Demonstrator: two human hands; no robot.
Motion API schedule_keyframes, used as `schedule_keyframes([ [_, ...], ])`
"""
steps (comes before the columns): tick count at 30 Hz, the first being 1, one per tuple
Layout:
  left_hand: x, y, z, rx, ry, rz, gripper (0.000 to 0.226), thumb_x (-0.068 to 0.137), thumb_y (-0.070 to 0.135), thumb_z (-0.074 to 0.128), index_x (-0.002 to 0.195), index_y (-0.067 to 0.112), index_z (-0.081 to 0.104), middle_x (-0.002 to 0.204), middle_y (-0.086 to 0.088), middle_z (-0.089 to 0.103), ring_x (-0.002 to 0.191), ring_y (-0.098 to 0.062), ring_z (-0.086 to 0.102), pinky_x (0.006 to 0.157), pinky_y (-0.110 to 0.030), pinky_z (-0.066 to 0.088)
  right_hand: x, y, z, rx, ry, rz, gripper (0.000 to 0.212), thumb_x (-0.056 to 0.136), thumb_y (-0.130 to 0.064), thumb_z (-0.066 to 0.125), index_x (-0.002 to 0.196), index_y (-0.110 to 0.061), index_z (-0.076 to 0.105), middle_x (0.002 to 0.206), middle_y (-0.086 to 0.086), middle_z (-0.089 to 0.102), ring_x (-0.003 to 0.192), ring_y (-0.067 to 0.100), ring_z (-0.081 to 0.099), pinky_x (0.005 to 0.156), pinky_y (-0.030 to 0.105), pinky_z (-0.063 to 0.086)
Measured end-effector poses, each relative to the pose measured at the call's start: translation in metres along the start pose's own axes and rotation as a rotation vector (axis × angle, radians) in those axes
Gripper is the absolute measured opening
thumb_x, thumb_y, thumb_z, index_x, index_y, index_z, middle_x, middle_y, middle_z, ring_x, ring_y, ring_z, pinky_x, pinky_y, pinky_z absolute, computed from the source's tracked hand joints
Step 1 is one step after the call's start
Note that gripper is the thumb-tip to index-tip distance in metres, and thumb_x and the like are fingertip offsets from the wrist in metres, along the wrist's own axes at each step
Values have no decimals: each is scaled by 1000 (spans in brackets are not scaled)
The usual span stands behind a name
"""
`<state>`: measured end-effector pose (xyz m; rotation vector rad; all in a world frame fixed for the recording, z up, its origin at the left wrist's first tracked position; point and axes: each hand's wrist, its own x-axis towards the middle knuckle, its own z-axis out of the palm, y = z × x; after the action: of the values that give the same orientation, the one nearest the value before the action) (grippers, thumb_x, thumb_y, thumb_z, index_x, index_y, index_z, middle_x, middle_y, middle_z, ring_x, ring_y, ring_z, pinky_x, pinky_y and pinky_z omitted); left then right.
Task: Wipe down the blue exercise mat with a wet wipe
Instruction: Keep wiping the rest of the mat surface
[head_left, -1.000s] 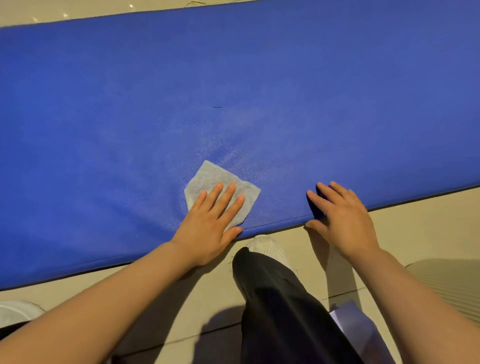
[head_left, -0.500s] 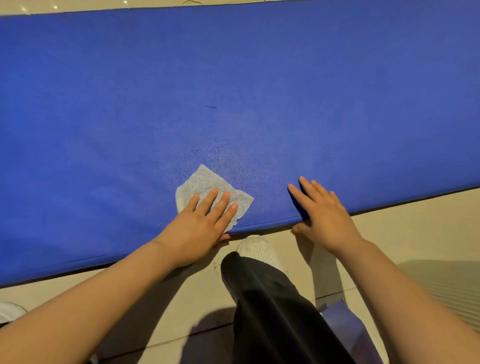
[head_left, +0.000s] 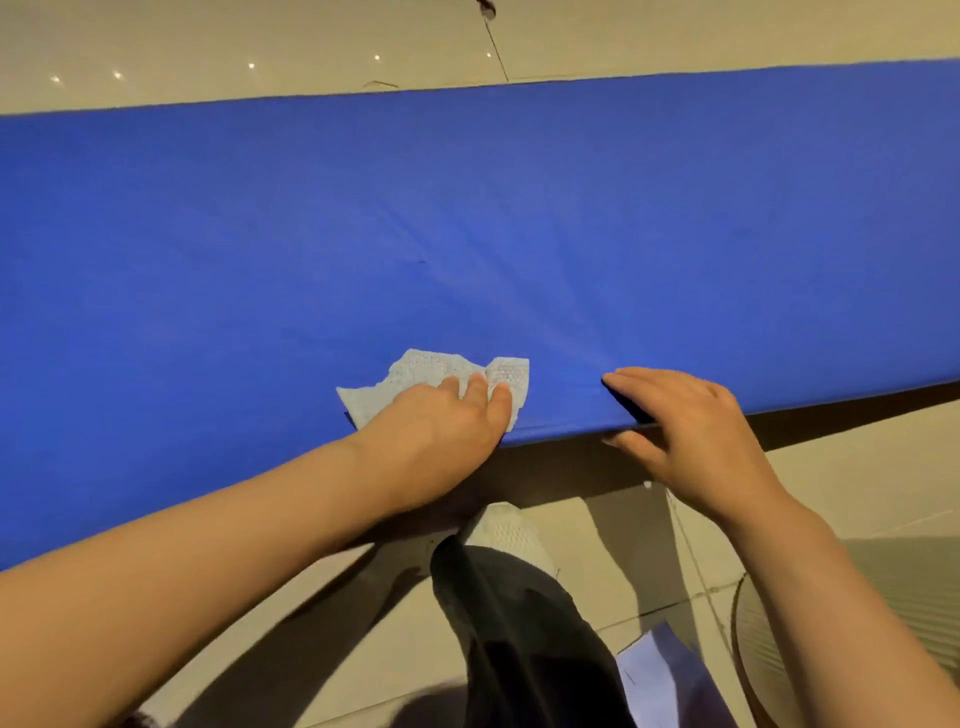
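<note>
- The long blue foam exercise mat (head_left: 467, 234) lies across the beige tiled floor (head_left: 260, 47) and fills most of the view, its near edge running just in front of our knee.
- How much of it is done we cannot tell: no clear wet streaks or dirt show on the blue. We judge we are mid-wipe near the front edge, with the far band and both ends probably left.
- Our left hand (head_left: 441, 421) presses the crumpled pale grey textured wet wipe (head_left: 431, 371) onto the mat close to the near edge. The fingers lie fairly straight over the wipe; this grip is spread, pressing and not pinching.
- Our right hand (head_left: 680, 421) takes the mat's near edge just beside the wipe, fingers curled on top and thumb under; this grip pinches the edge, which looks slightly lifted off the floor.
- Our dark trouser leg (head_left: 519, 623) and white mesh shoe (head_left: 511, 530) sit close to the edge, between our arms, and could crowd strokes along it.
- A pale ribbed object (head_left: 857, 597) and a bluish-white sheet (head_left: 660, 670) lie on the floor at lower right, clear of the mat.
</note>
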<state>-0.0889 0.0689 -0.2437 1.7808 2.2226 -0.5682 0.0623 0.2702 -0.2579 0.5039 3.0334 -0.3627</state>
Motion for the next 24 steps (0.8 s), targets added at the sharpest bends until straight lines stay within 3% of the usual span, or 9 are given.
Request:
schedule_keyframes([
  [1,-4,-7,-17,41,42,37,51,98,1,33,146,0,16,135,-23,41,106,-34,54,51,-33,30,1,3,-12,-30,-40,50,62,87,-25,72,144,-31,46,148,-6,45,136,18,42,114,50,23],
  [3,-13,-20,-50,119,111,78,41,95,1,37,136,-1,30,115,-17,52,89,-30,58,45,-32,15,5,3,-41,-42,-86,136,70,94,-15,61,151,-39,28,159,-10,26,146,14,21,119,52,4],
  [6,-40,-56,-90,236,235,49,32,75,2,64,106,2,55,78,-11,60,58,-26,58,43,-27,9,19,-26,-82,9,-41,146,77,94,-1,53,153,-38,19,162,-11,17,150,14,9,120,51,2],
  [8,-68,-89,-98,265,316,39,28,68,0,69,94,4,58,68,-10,57,50,-26,55,42,-26,17,32,-59,-101,16,-10,87,78,95,-1,53,153,-37,16,162,-10,16,150,14,10,121,49,2],
  [11,-133,-143,-101,205,380,-69,29,68,0,69,95,3,61,76,-14,62,54,-29,61,36,-29,36,63,-127,-122,68,102,-88,72,94,-2,54,153,-32,26,159,-6,28,148,18,23,120,51,10],
  [13,-184,-174,-93,186,394,-210,36,63,-2,72,98,3,63,82,-15,66,58,-29,65,35,-32,43,89,-180,-132,107,153,-273,58,94,-2,54,147,-23,42,151,3,44,138,28,42,113,57,30],
  [15,-233,-194,-77,151,392,-341,49,52,-5,80,98,2,65,86,-16,69,59,-30,67,32,-33,45,110,-230,-133,120,200,-472,48,92,-4,55,139,-16,54,139,11,56,122,35,57,95,56,49],
  [20,-319,-211,4,75,487,-494,89,36,-11,88,116,0,52,105,-21,70,77,-32,72,42,-34,52,126,-326,-108,-108,-20,-687,47,101,-33,49,146,-23,39,134,5,56,117,32,55,87,44,49],
  [24,-340,-196,73,23,475,-480,99,33,-5,92,121,1,47,110,-15,70,87,-29,71,60,-34,57,104,-359,-61,-276,-148,-720,47,102,-37,44,145,-24,32,127,1,53,107,30,56,81,40,49],
])
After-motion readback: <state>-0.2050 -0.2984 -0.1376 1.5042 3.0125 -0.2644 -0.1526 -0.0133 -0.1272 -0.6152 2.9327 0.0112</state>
